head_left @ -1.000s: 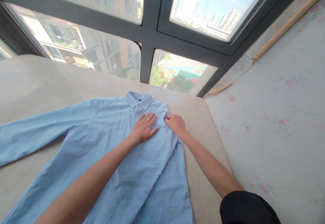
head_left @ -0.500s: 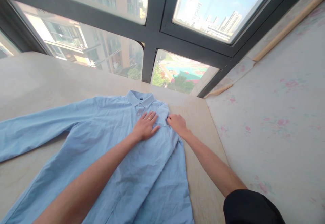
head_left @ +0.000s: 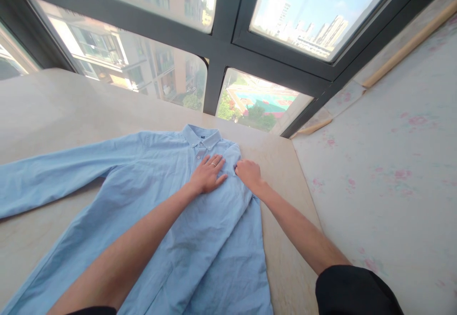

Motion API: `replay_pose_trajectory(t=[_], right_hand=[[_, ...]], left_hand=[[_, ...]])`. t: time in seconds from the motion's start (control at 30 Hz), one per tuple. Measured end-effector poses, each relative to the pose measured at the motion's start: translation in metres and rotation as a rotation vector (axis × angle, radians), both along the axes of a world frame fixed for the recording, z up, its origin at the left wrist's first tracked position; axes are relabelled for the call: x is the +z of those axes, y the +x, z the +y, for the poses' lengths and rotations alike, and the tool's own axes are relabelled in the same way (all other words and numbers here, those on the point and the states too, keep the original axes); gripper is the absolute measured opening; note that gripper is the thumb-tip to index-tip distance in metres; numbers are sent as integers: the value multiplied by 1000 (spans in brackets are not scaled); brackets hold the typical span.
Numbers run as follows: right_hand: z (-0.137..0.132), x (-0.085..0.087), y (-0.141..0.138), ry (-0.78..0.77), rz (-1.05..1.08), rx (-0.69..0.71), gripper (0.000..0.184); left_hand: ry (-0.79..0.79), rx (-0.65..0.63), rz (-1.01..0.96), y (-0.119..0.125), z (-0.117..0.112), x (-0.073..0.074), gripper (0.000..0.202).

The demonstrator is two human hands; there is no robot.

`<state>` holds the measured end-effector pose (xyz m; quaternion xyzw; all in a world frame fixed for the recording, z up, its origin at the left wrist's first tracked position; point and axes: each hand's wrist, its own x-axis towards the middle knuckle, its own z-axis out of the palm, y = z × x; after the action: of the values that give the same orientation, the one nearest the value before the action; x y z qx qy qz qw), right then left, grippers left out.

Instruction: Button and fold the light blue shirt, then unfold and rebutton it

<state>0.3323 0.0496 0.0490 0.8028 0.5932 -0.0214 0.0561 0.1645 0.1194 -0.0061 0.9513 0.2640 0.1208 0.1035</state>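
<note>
A light blue button-collar shirt lies front up, its collar toward the window. One sleeve stretches out to the left; the other is folded down across the shirt's body. My left hand, with a ring on one finger, rests flat on the chest just below the collar, fingers spread. At the shoulder on the right side, my right hand is closed, its fingers pinching the fabric at the edge. The cloth inside that grip is mostly hidden.
The shirt is spread on a pale stone-like sill. Dark window frames rise at the far side, with buildings outside. A wall with floral paper stands close on the right, near my right forearm.
The view has shifted slightly, so the whole scene sits a little to the right. Both hands keep their places on the shirt, with no clear movement of the cloth.
</note>
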Motion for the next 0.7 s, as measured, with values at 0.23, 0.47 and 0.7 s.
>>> replay_pose_trajectory(t=[0.23,0.47,0.7], right_hand=[[-4,-8,29,182,481,-252,14],[-6,-17,60,153,753,-415,14],[-4,-12,62,86,873,-512,24]], left_hand=[[-10,4,1,1,-1,1,65],[-16,2,15,1,0,0,65],[-17,-1,27,1,0,0,65]])
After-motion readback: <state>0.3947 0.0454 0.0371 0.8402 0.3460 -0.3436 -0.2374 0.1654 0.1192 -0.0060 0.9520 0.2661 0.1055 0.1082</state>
